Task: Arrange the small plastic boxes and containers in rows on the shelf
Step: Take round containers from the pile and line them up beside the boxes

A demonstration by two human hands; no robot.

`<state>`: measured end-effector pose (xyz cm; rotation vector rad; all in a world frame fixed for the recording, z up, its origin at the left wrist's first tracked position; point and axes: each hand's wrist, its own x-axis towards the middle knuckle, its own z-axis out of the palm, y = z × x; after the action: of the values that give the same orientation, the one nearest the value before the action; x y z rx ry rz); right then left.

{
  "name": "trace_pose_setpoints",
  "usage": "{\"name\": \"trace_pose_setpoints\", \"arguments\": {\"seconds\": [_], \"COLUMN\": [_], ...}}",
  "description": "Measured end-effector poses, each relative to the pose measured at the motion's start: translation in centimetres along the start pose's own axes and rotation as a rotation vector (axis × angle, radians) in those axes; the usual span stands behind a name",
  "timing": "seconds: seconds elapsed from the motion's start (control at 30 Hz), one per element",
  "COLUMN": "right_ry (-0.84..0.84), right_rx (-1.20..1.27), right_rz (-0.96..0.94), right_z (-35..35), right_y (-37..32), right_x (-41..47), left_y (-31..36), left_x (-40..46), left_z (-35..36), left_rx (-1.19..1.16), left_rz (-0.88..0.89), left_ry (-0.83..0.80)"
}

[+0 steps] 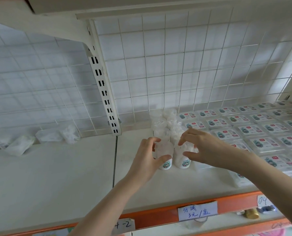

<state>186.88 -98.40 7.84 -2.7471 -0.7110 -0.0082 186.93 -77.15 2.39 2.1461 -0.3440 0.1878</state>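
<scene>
- The front-left container [165,156], a small clear plastic tub with a printed label, stands on the shelf [56,176] at centre frame, touching its neighbour, the front-right container [182,157].
- Handling, judged: light, thin-walled, smooth. Grip the side wall below the rim, and do not squeeze hard.
- The left hand [149,160] curls round the front-left container, thumb at the front and fingers behind.
- The right hand [205,149] hovers spread over the front-right container; contact cannot be confirmed.
- Count: two columns of containers run back to the wire grid [176,65], about four or five deep; the rear ones blur.
- Flat labelled boxes [261,132] fill the right of the frame in rows, well over twenty.
- About three loose bags [39,138] lie at left.
</scene>
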Motion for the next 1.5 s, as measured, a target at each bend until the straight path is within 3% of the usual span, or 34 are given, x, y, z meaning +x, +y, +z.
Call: {"name": "trace_pose_setpoints", "arguments": {"seconds": [0.47, 0.77, 0.9, 1.2, 1.5], "right_ry": [0.051, 0.195, 0.165, 0.050, -0.022], "right_rx": [-0.009, 0.011, 0.023, 0.091, 0.161], "right_rz": [0.010, -0.020, -0.105, -0.249, -0.178], "right_z": [-0.1, -1.2, -0.4, 3.8, 9.8], "right_y": [-0.3, -3.6, -6.8, -16.0, -23.2], "right_x": [-0.3, 2.5, 5.8, 15.0, 22.5], "left_y": [-0.1, -1.7, -3.5, -9.6, -15.1], "left_x": [0.0, -0.7, -1.2, -4.4, -6.9], "left_z": [-0.2, -3.4, -6.9, -16.9, -24.8], "left_rx": [0.002, -0.023, 0.035, 0.269, 0.371], "left_rz": [-0.016, 0.027, -0.058, -0.313, -0.439], "left_ry": [-0.049, 0.152, 0.199, 0.141, 0.214]}}
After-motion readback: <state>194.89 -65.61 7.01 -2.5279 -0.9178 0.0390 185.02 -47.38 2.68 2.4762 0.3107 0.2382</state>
